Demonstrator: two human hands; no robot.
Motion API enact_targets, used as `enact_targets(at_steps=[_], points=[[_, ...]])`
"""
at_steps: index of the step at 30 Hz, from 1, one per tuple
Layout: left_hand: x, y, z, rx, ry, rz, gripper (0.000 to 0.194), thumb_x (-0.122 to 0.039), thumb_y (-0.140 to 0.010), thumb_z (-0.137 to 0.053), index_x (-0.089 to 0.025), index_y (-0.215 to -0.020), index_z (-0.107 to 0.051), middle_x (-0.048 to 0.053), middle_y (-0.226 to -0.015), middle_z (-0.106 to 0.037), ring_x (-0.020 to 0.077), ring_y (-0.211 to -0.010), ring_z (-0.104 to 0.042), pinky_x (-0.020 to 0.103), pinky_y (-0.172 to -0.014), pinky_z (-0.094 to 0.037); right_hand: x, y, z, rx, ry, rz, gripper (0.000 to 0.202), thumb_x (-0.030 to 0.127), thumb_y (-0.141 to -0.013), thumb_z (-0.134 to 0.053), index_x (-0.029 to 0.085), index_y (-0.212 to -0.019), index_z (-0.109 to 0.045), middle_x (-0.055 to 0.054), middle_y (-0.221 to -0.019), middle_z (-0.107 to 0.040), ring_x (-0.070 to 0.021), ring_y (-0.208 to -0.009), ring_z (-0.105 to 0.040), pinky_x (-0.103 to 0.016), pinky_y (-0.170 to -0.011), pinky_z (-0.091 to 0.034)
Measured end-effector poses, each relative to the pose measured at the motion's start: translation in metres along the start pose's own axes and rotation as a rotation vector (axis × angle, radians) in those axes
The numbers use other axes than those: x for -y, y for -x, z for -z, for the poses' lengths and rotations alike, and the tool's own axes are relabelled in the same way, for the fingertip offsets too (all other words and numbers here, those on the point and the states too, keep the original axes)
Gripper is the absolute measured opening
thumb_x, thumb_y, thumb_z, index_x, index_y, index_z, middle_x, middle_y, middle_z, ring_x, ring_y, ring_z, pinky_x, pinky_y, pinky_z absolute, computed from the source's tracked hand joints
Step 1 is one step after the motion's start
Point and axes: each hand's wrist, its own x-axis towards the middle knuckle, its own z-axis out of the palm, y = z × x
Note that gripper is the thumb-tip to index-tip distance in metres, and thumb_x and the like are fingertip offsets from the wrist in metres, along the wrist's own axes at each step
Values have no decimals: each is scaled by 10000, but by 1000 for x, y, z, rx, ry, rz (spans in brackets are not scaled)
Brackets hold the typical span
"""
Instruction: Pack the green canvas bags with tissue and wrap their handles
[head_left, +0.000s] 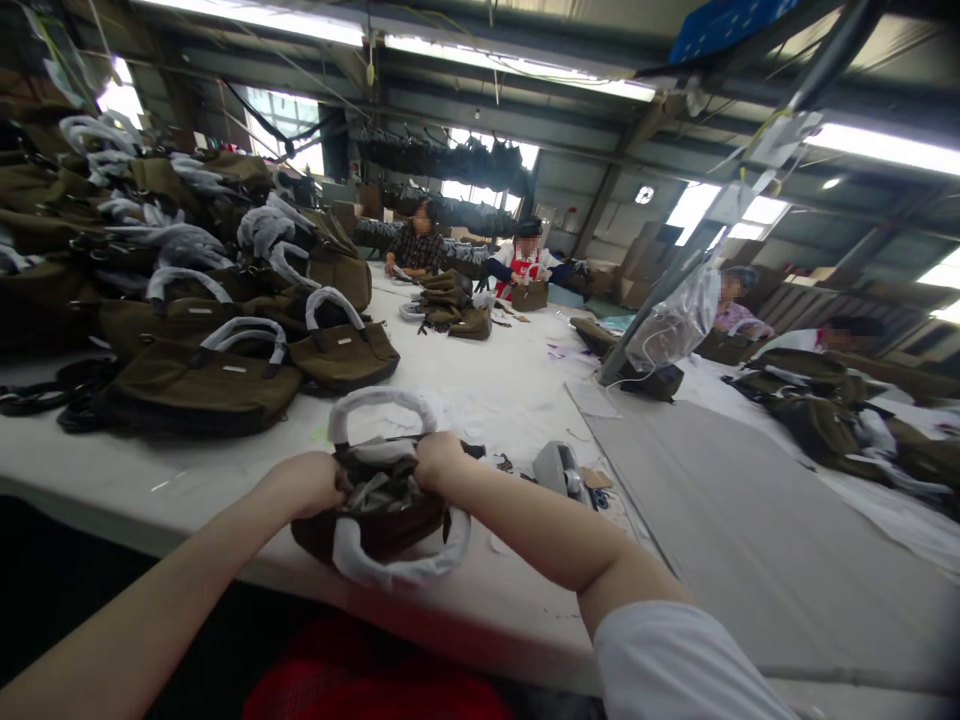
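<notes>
An olive-brown handbag (pixel 390 530) stands at the near edge of the white table, its mouth open upward and its two handles wrapped in white material. The far handle stands up; the near one hangs down toward me. Grey lining or filling shows inside. At the left end of the opening is my left hand (pixel 319 480), its fingers hidden inside the bag. My right hand (pixel 439 460) reaches into the opening from the right, with its fingertips also out of sight.
A large pile of similar bags (pixel 202 385) covers the left of the table (pixel 510 370). Right of my bag stands a grey tape dispenser (pixel 559 470). A slanted metal post (pixel 660 290) rises beyond it. Several people work farther back, and more bags (pixel 817 410) lie at the right.
</notes>
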Motion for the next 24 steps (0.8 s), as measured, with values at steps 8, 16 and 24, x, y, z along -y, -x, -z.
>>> enact_targets(at_steps=[8, 16, 24], points=[[-10, 12, 6, -6, -41, -28, 202, -299, -723, -532, -206, -671, -704, 117, -769, -735, 274, -709, -687, 351, -621, -510, -12, -9, 8, 198, 150, -71, 258, 230, -859, -572, 105, -993, -753, -197, -1090, -728, -329, -1030, -694, -386, -806, -574], [-17, 72, -10, -792, 24, -361, 333, -304, -881, -488, -181, -1142, -653, 153, -1317, -594, 307, -1233, -527, 469, -1103, -389, -12, 55, 57, -7, 105, 172, 272, 260, -823, -588, 117, -1013, -719, -143, -1028, -727, -267, -925, -688, -332, -802, -549], [-28, 88, -19, -308, 92, -532, 362, -343, -861, -531, -223, -1186, -633, 80, -1161, -688, 251, -1119, -613, 458, -1220, -236, -6, 67, 40, -99, 183, 564, 250, 153, -868, -514, 109, -1039, -691, -135, -1201, -650, -245, -1053, -628, -356, -899, -522]])
